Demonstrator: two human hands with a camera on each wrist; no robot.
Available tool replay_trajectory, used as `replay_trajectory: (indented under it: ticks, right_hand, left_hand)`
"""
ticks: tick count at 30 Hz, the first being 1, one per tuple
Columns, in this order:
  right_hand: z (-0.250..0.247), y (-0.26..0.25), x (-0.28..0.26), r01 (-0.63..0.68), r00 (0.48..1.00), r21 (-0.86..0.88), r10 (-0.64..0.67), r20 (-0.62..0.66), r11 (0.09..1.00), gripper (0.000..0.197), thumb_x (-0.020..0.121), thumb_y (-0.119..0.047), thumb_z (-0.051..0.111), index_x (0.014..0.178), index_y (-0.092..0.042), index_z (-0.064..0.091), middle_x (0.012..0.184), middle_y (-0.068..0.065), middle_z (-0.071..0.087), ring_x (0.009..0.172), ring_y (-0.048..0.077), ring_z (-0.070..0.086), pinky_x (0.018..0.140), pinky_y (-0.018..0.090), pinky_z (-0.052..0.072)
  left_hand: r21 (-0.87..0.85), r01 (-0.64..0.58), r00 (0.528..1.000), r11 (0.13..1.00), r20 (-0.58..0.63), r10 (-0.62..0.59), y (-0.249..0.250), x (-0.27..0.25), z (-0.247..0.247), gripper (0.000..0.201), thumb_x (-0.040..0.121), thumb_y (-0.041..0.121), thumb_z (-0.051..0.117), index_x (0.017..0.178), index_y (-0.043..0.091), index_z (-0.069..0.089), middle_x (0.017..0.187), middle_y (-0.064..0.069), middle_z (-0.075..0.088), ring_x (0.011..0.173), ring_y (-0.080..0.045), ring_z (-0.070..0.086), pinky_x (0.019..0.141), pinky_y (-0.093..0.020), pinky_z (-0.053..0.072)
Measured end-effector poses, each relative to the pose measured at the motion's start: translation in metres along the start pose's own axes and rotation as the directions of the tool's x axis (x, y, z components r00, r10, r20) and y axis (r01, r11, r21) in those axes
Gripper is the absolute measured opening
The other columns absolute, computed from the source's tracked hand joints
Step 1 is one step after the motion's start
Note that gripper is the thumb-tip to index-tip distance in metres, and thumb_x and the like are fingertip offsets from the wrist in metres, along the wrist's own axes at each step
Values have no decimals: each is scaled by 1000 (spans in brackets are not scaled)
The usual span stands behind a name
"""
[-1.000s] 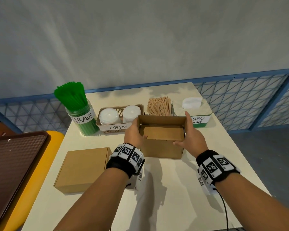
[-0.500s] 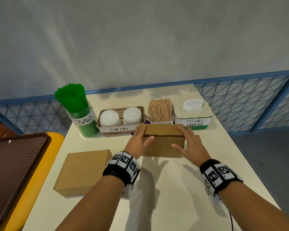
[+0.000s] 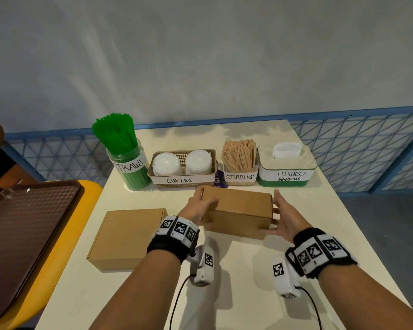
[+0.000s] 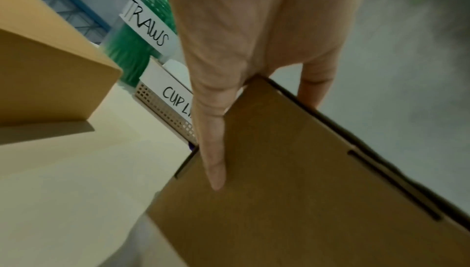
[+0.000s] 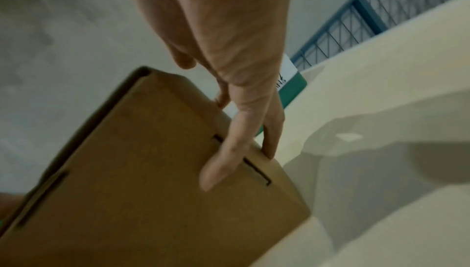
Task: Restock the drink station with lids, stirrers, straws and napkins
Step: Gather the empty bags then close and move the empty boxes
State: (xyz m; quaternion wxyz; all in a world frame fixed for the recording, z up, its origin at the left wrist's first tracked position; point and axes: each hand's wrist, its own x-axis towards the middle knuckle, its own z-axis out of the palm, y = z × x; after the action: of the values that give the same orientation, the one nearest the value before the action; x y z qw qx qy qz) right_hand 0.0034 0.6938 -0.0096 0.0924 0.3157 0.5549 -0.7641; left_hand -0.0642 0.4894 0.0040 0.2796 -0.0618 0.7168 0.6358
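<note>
Head view: small cardboard box (image 3: 239, 211) now closed, was open a sec ago; mid-table, just before cup-lid basket (image 3: 183, 169) & stirrers (image 3: 240, 154). Left hand (image 3: 199, 206) & right hand (image 3: 285, 216) clasp its ends. Looks emptied, restock prob near done.

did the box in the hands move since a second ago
Yes: the box was open and is now closed, and its right end has swung nearer, away from the napkin tub.

Soft overhead light, gentle shadows; head view bows at edges, wrist views blurred.
</note>
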Motion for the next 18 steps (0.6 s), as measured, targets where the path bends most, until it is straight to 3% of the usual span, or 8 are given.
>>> replay_trajectory:
  ticks: [3, 5, 9, 11, 12, 15, 16, 18]
  right_hand:
    - [7, 7, 1, -77, 997, 43, 78, -10, 996, 31, 91, -50, 49, 97, -20, 53, 100, 7, 55, 101, 28, 53, 73, 44, 51]
    - [13, 11, -2, -135, 990, 25, 134, 35, 991, 30, 85, -46, 59, 99, -20, 56, 102, 11, 61, 96, 28, 57, 74, 41, 50]
    - [32, 15, -13, -214, 963, 62, 200, 181, 975, 30, 84, -37, 61, 106, -17, 58, 98, 14, 65, 84, 27, 61, 60, 35, 58]
    - [48, 18, -12, -200, 964, 113, 175, 200, 973, 28, 86, -38, 58, 106, -19, 57, 99, 13, 65, 84, 26, 60, 57, 33, 58]
    - [58, 19, -12, -191, 966, 136, 161, 205, 972, 28, 86, -39, 58, 106, -20, 57, 100, 13, 64, 86, 26, 60, 60, 34, 57]
    - [94, 27, -7, -157, 968, 167, 118, 223, 973, 26, 88, -42, 54, 105, -22, 57, 101, 10, 65, 88, 24, 59, 69, 38, 50]
    - [108, 31, -6, -154, 963, 168, 110, 245, 974, 27, 90, -42, 52, 106, -22, 57, 102, 9, 65, 89, 23, 59, 70, 37, 49]
    - [130, 40, -5, -162, 954, 143, 118, 276, 976, 30, 91, -44, 49, 110, -22, 55, 104, 9, 64, 91, 23, 59, 71, 37, 49]
  left_hand:
    - [-3, -172, 984, 985, -53, 172, -8, -8, -6, 7, 89, 33, 56, 90, 40, 53, 113, -8, 48, 95, -21, 49, 69, -32, 47]
    - [18, -326, 945, 945, -27, 326, -8, -21, -16, 7, 77, 41, 63, 75, 41, 56, 101, -2, 49, 82, -12, 48, 63, -24, 40]
    - [-46, -412, 911, 910, 5, 413, 1, -46, -46, 6, 90, 22, 58, 95, 20, 57, 111, 6, 56, 99, -9, 55, 78, -21, 45]
    - [-47, -389, 913, 920, -156, 378, 3, -50, -73, 20, 96, 27, 46, 110, 15, 54, 111, 5, 59, 106, -11, 55, 85, -25, 46]
    - [58, -378, 874, 924, -307, 377, 1, -48, -90, 26, 97, 30, 45, 114, 13, 52, 114, 2, 58, 112, -15, 53, 90, -28, 43]
    - [349, -65, 681, 935, -669, 297, -19, -43, -149, 41, 93, 29, 54, 126, 6, 45, 131, -13, 48, 122, -28, 45, 96, -35, 38]
    - [348, 76, 661, 934, -719, 214, -28, -45, -166, 48, 91, 30, 55, 130, 4, 42, 135, -17, 43, 124, -31, 42, 99, -38, 36]
    - [347, 287, 689, 893, -723, 59, -47, -48, -186, 59, 92, 35, 54, 137, 2, 36, 140, -22, 38, 128, -36, 38, 103, -42, 33]
